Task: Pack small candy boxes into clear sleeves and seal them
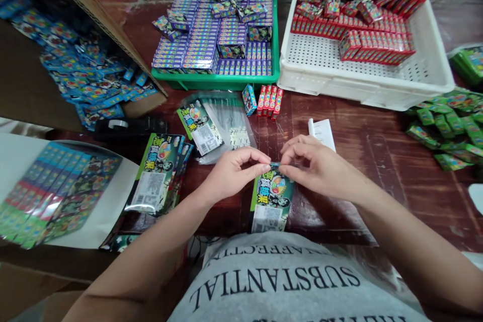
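Observation:
A candy packet with a green and black printed front and a white label lies at the table's near edge, close to my body. My left hand pinches its top edge between thumb and fingers. From the other side, my right hand has thumb and fingertips closed on the same top edge, almost touching the left fingertips. Just beyond the hands are a blue candy box and a short row of red candy boxes. Left of these lies a clear plastic bag pile with a printed packet.
Farther back stand a green tray of purple boxes and a white crate of red boxes. A cardboard box holds blue boxes at left. Packets are stacked left; green boxes lie right. White paper lies beyond my right hand.

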Available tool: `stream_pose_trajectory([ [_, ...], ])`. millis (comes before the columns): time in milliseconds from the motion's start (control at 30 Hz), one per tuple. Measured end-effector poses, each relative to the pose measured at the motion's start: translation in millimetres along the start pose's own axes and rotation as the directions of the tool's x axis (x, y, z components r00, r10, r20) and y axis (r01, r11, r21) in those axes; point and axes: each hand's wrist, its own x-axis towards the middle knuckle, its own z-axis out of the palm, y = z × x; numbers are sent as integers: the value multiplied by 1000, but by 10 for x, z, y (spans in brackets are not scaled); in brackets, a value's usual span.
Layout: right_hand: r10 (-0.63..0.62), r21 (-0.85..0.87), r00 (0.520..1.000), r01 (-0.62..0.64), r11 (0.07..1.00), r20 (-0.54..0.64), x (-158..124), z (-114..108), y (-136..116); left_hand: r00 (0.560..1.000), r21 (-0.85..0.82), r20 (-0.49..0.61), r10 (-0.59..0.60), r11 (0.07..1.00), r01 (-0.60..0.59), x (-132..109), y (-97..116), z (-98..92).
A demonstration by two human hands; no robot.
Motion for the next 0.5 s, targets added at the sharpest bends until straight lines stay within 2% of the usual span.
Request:
stream_pose_trajectory([
  [100, 17, -126, 997, -26, 992, -72, 12, 91, 10, 1000, 17, -20, 7, 1000, -7, -10, 3, 5],
  [200, -23, -202, 991, -3, 979, -129, -56, 136, -11, 999, 23, -32, 11, 1000, -10, -53, -15, 38],
  [267, -68, -254, 996, 52, 966, -57, -78, 138, -32, 999, 17, -37, 24, 1000, -23, -117, -23, 60],
  [333, -89, -250, 993, 106, 963, 78, -9, 145, -39, 997, 11, -72, 40, 999, -40, -214, -6, 28],
  [400, -110, -147, 974, 140, 979, 196, 193, 196, -40, 984, 22, -172, 44, 999, -41, -349, 55, -121],
  [433, -132, -83, 968, 153, 985, 213, 343, 252, -44, 967, 42, -252, 42, 999, -33, -430, 105, -255],
  [500, -220, -30, 960, 228, 973, 172, 702, 435, -61, 894, 112, -446, 43, 994, 8, -601, 220, -639],
])
